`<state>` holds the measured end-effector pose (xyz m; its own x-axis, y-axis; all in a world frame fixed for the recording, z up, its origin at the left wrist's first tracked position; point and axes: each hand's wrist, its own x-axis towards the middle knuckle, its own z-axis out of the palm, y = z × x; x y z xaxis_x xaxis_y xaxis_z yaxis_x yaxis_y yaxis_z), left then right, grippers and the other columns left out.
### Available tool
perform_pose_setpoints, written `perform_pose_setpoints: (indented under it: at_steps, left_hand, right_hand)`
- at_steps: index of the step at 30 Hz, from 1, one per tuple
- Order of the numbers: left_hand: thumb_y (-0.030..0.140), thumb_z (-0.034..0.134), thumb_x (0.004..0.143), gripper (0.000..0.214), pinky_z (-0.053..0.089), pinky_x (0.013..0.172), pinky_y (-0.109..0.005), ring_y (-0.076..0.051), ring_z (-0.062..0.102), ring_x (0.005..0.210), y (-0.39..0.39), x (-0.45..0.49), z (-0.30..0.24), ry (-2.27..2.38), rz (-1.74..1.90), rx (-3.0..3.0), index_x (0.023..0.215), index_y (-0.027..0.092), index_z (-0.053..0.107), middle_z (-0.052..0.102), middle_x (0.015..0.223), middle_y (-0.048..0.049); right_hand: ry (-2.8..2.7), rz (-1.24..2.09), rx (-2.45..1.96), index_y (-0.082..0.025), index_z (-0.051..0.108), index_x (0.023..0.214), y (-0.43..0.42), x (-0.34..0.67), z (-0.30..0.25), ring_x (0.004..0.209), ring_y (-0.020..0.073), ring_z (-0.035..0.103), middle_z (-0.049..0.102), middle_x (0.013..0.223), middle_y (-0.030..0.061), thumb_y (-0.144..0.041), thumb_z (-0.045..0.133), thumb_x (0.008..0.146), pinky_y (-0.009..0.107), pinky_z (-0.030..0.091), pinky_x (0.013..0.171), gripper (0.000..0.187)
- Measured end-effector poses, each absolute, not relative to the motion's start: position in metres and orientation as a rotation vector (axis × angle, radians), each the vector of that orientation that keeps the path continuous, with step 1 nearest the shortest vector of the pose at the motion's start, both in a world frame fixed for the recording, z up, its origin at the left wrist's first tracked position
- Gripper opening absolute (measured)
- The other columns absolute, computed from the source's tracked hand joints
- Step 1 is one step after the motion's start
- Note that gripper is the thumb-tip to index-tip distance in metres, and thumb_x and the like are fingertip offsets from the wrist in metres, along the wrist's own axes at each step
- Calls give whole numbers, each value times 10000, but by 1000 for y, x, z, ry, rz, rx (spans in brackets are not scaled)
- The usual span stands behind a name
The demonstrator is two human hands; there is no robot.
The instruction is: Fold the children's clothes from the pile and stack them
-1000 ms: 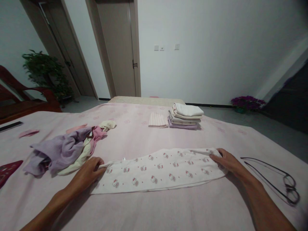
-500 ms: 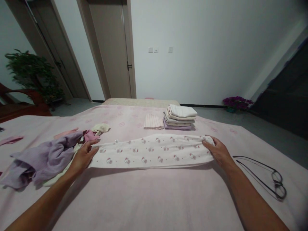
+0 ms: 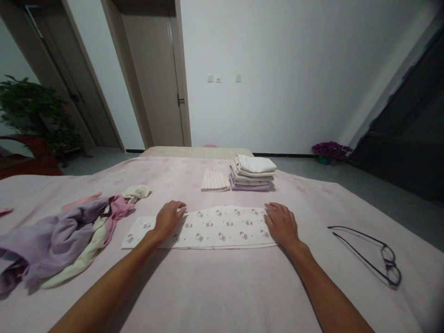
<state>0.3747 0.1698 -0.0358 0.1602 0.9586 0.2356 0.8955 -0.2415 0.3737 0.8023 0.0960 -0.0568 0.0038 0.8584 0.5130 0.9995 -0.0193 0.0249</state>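
Folded lengthwise, a white printed garment (image 3: 222, 226) that looks like a pair of trousers lies flat across the pink bedspread (image 3: 222, 291). Small cat-like faces in red and grey dot its cloth. My left hand (image 3: 169, 218) is over its left part, fingers stretched forward and apart from the thumb. At the right end, my right hand (image 3: 282, 223) rests palm down with fingers spread, covering that edge. Neither hand grips the cloth.
Beyond the garment stand a stack of folded clothes (image 3: 252, 173) and a folded striped cloth (image 3: 215, 180). Crumpled clothes (image 3: 65, 236) in lilac, pink and cream lie at left. Black-framed glasses (image 3: 373, 259) sit at right.
Both hands have let go of the garment's ends, and it now lies flat. My left hand has moved right along it; my right hand has shifted inward onto its right end.
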Motion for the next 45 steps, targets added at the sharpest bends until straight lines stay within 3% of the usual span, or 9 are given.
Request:
perform_pose_setpoints:
  at_steps: [8, 12, 18, 21, 24, 30, 35, 39, 45]
  left_hand:
    - [391, 520, 950, 293, 442, 809, -308, -229, 651, 942, 197, 483, -36, 1707, 524, 2269, 973, 225, 760, 745, 1005, -90]
    - [315, 579, 885, 204, 432, 772, -322, -236, 648, 876, 196, 501, -30, 1719, 516, 2256, 894, 212, 755, 738, 943, -93]
    - [255, 517, 904, 184, 426, 895, -301, -211, 610, 1025, 162, 492, -26, 1513, 693, 2404, 983, 199, 673, 702, 1040, -71]
    - [235, 534, 882, 159, 429, 793, -271, -183, 626, 888, 139, 486, -32, 1248, 672, 2469, 976, 218, 661, 705, 930, -35]
    - [358, 519, 930, 199, 394, 689, -275, -187, 633, 775, 129, 488, -35, 1289, 515, 2395, 942, 239, 678, 714, 835, -23]
    - [537, 381, 977, 455, 398, 743, -287, -245, 662, 965, 148, 513, -25, 1514, 389, 2137, 951, 215, 702, 738, 1050, -110]
    - [588, 395, 942, 543, 381, 682, -292, -229, 642, 779, 166, 537, -24, 1437, 320, 2051, 701, 186, 668, 718, 806, -101]
    - [662, 444, 886, 577, 323, 577, -292, -168, 495, 558, 172, 547, -26, 1302, 328, 1980, 593, 184, 579, 517, 532, -9]
    - [537, 463, 910, 414, 376, 609, -252, -144, 507, 639, 180, 550, -25, 1180, 452, 2000, 826, 171, 638, 574, 696, 10]
  right_hand:
    - [-1880, -523, -2016, -198, 641, 1282, 96, 805, -73, 1295, 252, 500, 645, 1341, 84, -206, 486, 979, 405, 335, 1111, 340]
    - [-1873, -507, -2015, -211, 660, 1257, 95, 804, -72, 1299, 250, 497, 658, 1320, 82, -198, 487, 972, 402, 332, 1111, 333]
    - [-1863, -481, -2009, -215, 669, 1243, 94, 803, -71, 1304, 240, 495, 663, 1314, 73, -192, 498, 967, 392, 312, 1129, 326]
    - [-1855, -473, -1997, -222, 677, 1223, 95, 805, -72, 1306, 237, 492, 672, 1299, 62, -184, 506, 963, 391, 304, 1133, 314]
    - [-1851, -471, -1980, -228, 680, 1214, 96, 806, -74, 1301, 235, 495, 674, 1295, 58, -184, 517, 959, 392, 307, 1128, 306]
    - [-1851, -470, -1973, -232, 678, 1216, 95, 805, -73, 1289, 230, 503, 676, 1291, 59, -190, 511, 961, 382, 318, 1108, 307]
    - [-1858, -455, -1976, -236, 679, 1211, 93, 804, -70, 1287, 233, 501, 673, 1294, 54, -196, 492, 966, 375, 313, 1109, 310]
    - [-1859, -423, -1988, -241, 678, 1216, 94, 805, -70, 1298, 234, 494, 666, 1311, 58, -205, 479, 970, 375, 313, 1111, 319]
    - [-1865, -406, -1999, -242, 671, 1235, 92, 805, -68, 1302, 241, 497, 659, 1325, 63, -206, 477, 966, 389, 315, 1116, 334]
